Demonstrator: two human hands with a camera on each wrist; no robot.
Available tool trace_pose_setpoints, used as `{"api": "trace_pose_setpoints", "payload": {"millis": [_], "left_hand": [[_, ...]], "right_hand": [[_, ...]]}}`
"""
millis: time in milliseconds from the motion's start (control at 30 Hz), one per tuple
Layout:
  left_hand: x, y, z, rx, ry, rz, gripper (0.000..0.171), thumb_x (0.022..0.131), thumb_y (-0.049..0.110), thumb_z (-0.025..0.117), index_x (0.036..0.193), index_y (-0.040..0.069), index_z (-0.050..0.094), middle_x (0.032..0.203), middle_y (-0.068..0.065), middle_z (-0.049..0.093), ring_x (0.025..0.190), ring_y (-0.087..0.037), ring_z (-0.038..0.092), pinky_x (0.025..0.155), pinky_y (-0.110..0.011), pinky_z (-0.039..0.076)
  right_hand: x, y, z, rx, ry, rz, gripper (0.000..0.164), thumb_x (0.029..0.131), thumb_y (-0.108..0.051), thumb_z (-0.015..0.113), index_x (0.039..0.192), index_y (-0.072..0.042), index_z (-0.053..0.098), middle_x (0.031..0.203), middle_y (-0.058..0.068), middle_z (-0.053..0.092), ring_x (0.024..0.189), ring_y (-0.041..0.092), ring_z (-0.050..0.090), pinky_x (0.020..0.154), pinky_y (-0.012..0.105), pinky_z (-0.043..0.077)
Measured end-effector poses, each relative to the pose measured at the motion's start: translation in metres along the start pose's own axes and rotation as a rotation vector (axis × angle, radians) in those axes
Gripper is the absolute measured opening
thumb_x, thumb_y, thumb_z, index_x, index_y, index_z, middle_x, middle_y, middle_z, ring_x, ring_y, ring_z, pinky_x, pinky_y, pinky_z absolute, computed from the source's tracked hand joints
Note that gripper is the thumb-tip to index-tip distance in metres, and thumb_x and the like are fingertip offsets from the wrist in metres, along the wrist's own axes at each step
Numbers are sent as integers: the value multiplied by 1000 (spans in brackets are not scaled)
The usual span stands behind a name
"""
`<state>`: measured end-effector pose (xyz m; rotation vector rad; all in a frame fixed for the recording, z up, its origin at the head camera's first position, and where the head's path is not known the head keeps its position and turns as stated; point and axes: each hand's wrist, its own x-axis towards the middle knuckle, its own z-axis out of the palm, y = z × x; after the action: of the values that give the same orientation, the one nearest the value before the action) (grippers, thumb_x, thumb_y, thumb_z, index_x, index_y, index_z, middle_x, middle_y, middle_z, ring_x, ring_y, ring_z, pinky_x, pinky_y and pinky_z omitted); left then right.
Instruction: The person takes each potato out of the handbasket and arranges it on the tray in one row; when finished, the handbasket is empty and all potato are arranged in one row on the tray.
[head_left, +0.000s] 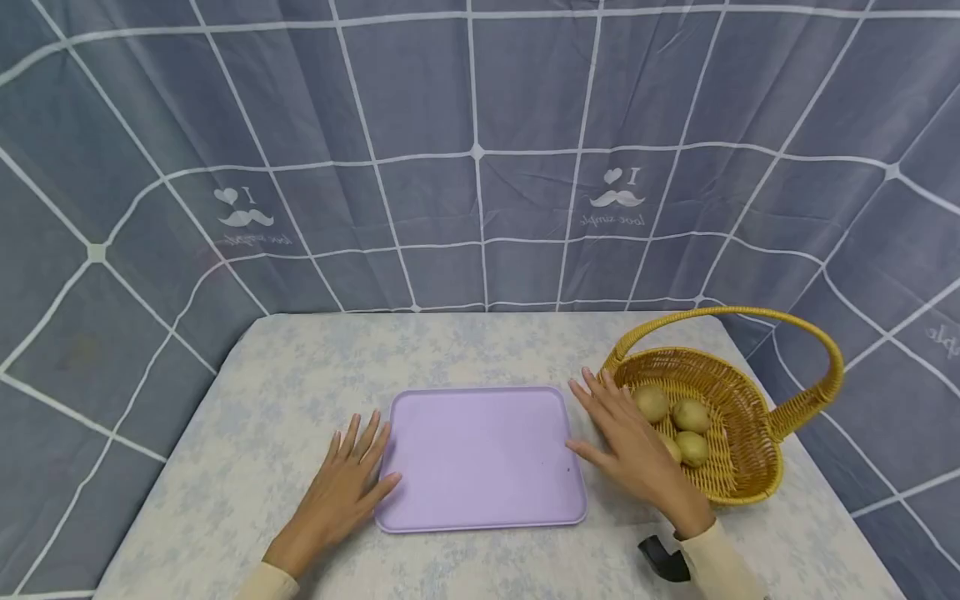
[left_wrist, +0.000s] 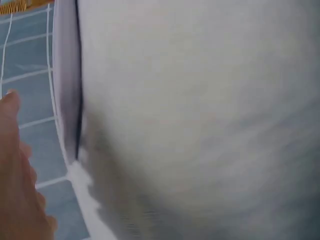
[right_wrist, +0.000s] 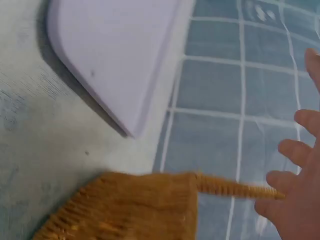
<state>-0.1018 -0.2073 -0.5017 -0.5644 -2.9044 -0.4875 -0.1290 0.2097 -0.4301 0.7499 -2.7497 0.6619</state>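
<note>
Flanking a shallow lilac rectangular tray (head_left: pixel 480 458) from left and right: two bare hands, both grips apart, fingers straight and spread. Left hand (head_left: pixel 337 493) is at the tray's left side, thumb overlapping the edge in the head view; can't tell if it's touching. Right hand (head_left: pixel 633 442) is between the tray's right edge and a golden-yellow, arch-handled woven basket (head_left: pixel 753 454), partly covering the basket's left side. Four round yellow-brown potatoes (head_left: pixel 691 415) show inside. Tray lies flat mid-bench, on a white bench (head_left: pixel 315 367) mottled pale blue. Blue-grey, white-gridded curtain (head_left: pixel 532 200) behind.
</note>
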Motion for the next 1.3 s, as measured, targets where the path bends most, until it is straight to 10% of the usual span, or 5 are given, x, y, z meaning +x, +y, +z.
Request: {"api": "trace_pose_setpoints", "payload": {"millis": [400, 600, 833, 1300], "left_hand": [[-17, -4, 13, -313, -94, -116, 62, 103, 38, 40, 153, 9, 19, 160, -8, 12, 147, -37, 5, 117, -55, 1], [-17, -1, 18, -336, -103, -122, 60, 103, 36, 40, 153, 10, 19, 160, -6, 14, 147, -36, 6, 118, -55, 2], [-23, 1, 23, -303, -79, -119, 57, 103, 35, 40, 153, 11, 23, 159, -4, 17, 146, -37, 10, 119, -50, 1], [-23, 0, 32, -320, -69, -104, 55, 105, 33, 36, 153, 9, 22, 159, -6, 17, 146, -37, 10, 119, -40, -9]], "right_hand": [[-14, 34, -33, 286, 204, 168, 69, 94, -15, 62, 153, -22, 26, 160, 3, 19, 146, 32, 15, 107, 69, 21], [-8, 55, -44, 351, 241, 212, 65, 99, -15, 53, 153, -30, 20, 160, 1, 18, 146, 29, 17, 118, 49, 16], [10, 79, -49, 464, 229, 302, 59, 103, -25, 45, 154, -30, 16, 159, 13, 15, 142, 44, 19, 110, 65, 19], [6, 119, -32, 639, 130, 475, 64, 104, -27, 41, 154, -6, 8, 157, 27, 7, 143, 47, 10, 114, 61, 15]]}}
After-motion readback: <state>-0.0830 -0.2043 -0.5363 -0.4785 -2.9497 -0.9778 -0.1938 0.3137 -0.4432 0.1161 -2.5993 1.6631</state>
